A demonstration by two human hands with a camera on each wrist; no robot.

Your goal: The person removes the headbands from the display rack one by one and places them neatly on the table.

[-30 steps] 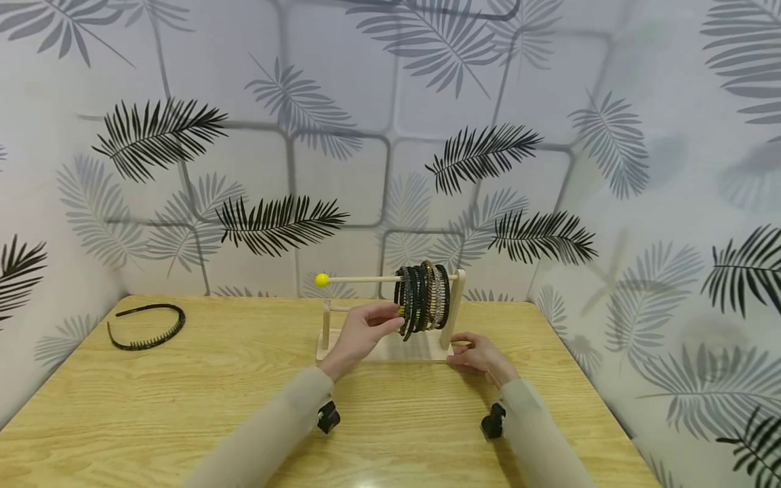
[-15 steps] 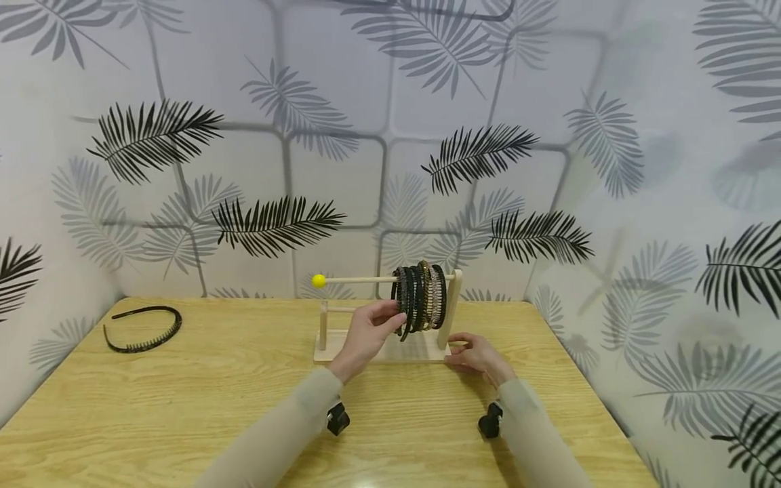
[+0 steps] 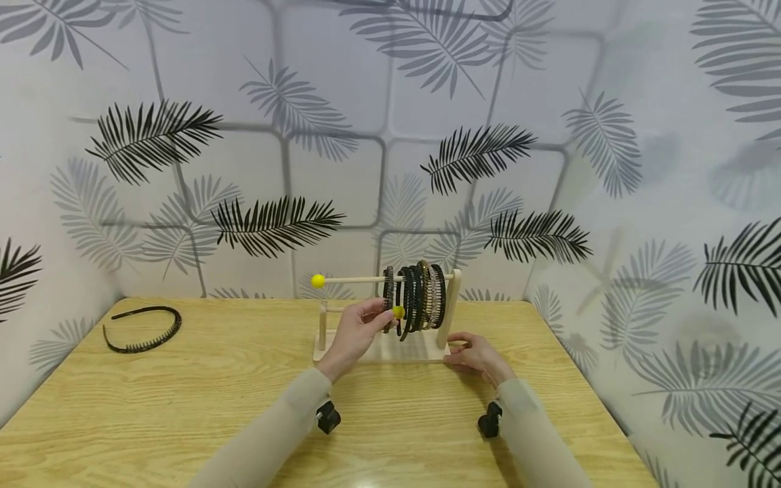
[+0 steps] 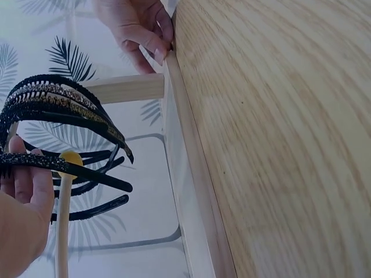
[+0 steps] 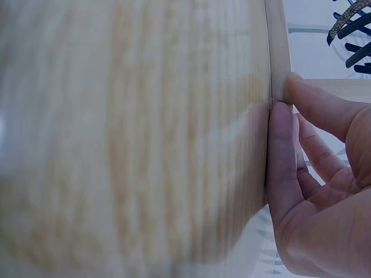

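1 headband has shifted left.

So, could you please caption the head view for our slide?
Left hand holds a headband at a wooden rack; right hand grips its base.

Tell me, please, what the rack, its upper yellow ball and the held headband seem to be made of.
Rack: probably pale, matte wood, from its natural tan tone.
Upper yellow ball: smooth painted wood or plastic; the colour is uniform, leaving it open.
Held headband: probably black plastic, its tip smooth, with a glittery, sequin-like covering.
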